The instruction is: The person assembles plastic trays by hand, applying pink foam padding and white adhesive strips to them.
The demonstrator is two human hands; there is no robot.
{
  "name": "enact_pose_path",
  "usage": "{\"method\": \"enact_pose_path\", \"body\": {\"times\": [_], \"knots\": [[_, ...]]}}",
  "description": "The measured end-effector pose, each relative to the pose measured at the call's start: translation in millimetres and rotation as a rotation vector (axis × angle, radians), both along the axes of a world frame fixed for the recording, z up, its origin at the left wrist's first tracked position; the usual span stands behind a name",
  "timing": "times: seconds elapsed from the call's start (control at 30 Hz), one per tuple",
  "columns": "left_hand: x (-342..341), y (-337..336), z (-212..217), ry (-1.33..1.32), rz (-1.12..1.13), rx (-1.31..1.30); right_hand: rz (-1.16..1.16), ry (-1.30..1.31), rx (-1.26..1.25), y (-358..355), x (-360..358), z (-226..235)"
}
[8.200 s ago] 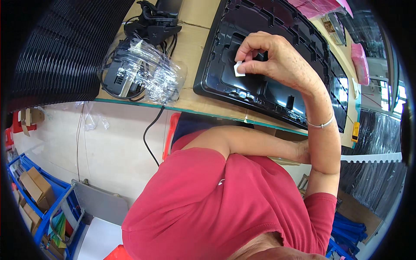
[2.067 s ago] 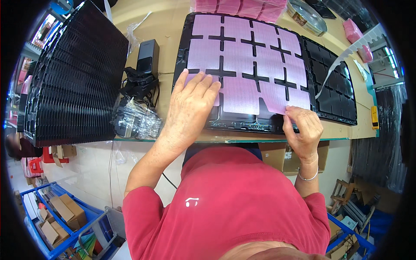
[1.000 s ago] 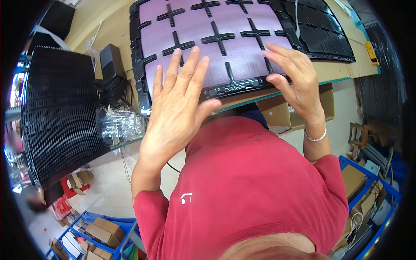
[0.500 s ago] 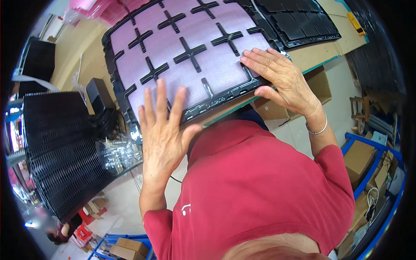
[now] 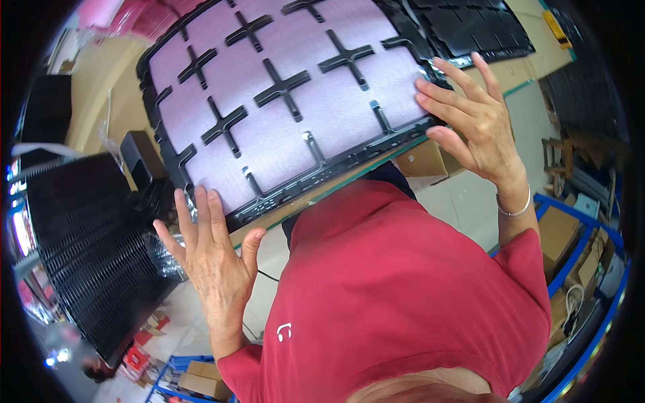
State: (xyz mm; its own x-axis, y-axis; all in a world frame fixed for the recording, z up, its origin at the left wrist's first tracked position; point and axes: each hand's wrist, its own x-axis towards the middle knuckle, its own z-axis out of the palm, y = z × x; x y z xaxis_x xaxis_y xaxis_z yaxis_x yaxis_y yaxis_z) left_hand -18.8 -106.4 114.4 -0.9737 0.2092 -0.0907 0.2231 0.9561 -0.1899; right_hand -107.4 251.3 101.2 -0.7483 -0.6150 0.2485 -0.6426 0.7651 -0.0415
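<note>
A black plastic tray (image 5: pixel 282 88) lies on the table in front of me, its raised ribs forming crosses. Pale pink-lilac sheets (image 5: pixel 269 144) fill its compartments. My left hand (image 5: pixel 216 262) is open at the tray's near left corner, fingertips at the rim and thumb held apart. At the near right corner my right hand (image 5: pixel 478 127) is open too, fingers spread over the tray's right edge. Neither hand grips anything that I can see. Beyond the right hand lies a second black tray (image 5: pixel 470 30).
A tall stack of black trays (image 5: pixel 94 235) stands at left beside a dark box-shaped thing (image 5: pixel 142 158). Pink wrap (image 5: pixel 131 17) lies far left. A yellow-handled tool (image 5: pixel 556 28) sits far right on the table. Blue-framed shelving (image 5: pixel 564 211) holds cartons at lower right.
My left hand has slid left and nearer, off the pink-lilac sheets to the corner. My right hand has moved right to the tray's edge, fingers spreading. The tray appears shifted slightly left.
</note>
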Motion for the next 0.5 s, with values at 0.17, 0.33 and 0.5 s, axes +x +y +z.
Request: {"method": "enact_pose_path", "body": {"times": [0.17, 0.33, 0.5], "knots": [[-4, -3, 11, -0.006, 0.061, 0.08, 0.023, -0.013, 0.035, -2, -3, 14], [-1, -7, -9, -0.034, -0.013, 0.327, 0.071, -0.088, 0.076, -12, -7, 2], [11, -9, -8, -0.048, 0.025, 0.398, 0.021, -0.088, 0.064, -2, -4, -8]]}}
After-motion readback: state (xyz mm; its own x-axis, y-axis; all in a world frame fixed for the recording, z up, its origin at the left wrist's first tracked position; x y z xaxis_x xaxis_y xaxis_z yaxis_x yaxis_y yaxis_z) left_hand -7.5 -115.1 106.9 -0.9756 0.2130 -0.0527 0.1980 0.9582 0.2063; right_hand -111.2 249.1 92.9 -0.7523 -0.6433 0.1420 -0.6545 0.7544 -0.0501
